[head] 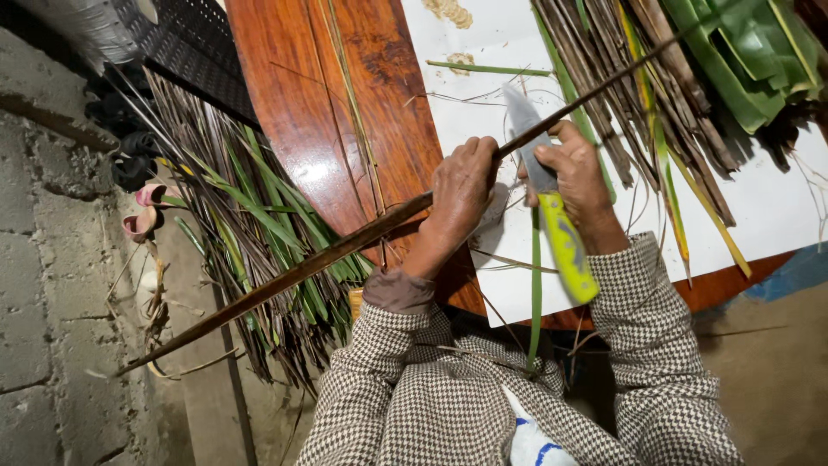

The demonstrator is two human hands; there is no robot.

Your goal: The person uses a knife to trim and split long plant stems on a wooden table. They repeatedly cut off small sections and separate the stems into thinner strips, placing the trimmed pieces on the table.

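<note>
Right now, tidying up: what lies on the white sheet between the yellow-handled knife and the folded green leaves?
In the head view, a spread of dry brown and green leaf strips covers the white sheet between the knife and the folded leaves.

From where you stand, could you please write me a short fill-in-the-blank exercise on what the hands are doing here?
1. The right hand holds a knife whose handle is ____.
2. The left hand grips a long brown ____.
3. The white sheet lies on a ____ table.
4. The person's sleeves bear a ____ pattern.

Missing words: yellow; stick; wooden; houndstooth
</note>
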